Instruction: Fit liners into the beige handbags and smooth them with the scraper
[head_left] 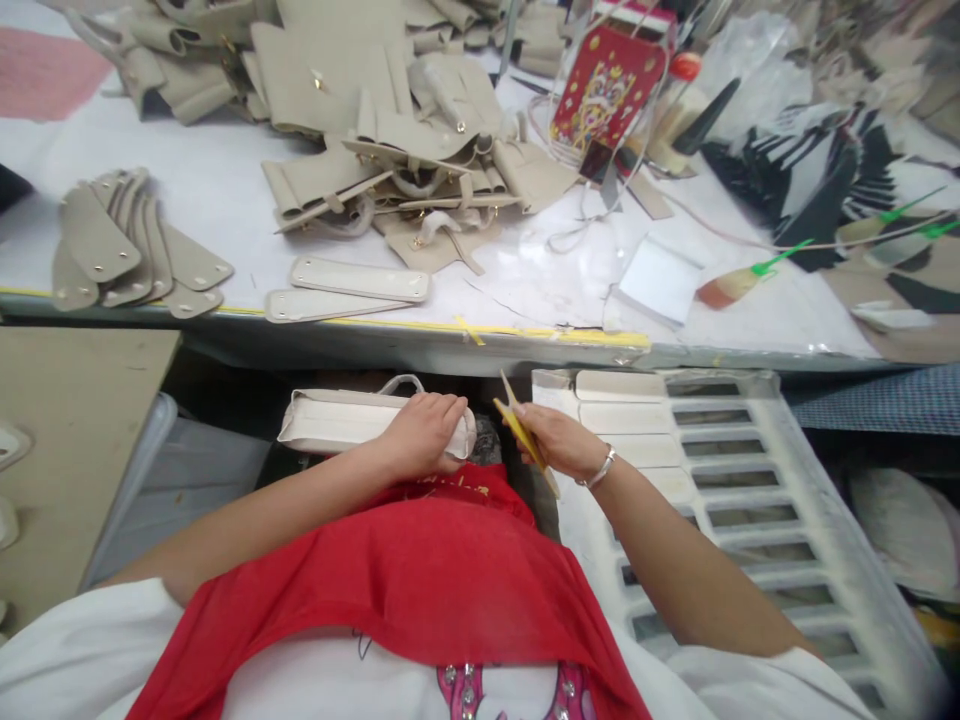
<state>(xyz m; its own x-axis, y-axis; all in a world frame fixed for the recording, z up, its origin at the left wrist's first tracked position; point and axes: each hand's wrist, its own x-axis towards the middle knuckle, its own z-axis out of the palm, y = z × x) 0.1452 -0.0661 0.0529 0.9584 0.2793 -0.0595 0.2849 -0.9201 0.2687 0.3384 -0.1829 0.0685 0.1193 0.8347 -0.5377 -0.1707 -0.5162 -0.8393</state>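
My left hand (pixel 427 432) is closed over the right end of a pale, box-shaped bag (pixel 341 422) on my lap. A loop handle (pixel 401 383) stands up at the bag's far side. A short way to the right, my right hand (pixel 559 440) grips a thin, flat yellow tool (pixel 523 428), tilted, its pale pointed end toward the table. I cannot make out its exact kind. The tool and the bag are apart. Close to my right hand, several pale panels (pixel 622 418) lie on a slatted white plastic rack (pixel 739 465).
Beige bag pieces (pixel 330 80) pile up on the white table (pixel 525 285). Perforated beige straps (pixel 112 240) lie left, and two strips (pixel 360 280) near the edge. A red box (pixel 611 85), a white pad (pixel 660 280) and a green-tipped glue bottle (pixel 727 288) stand or lie right.
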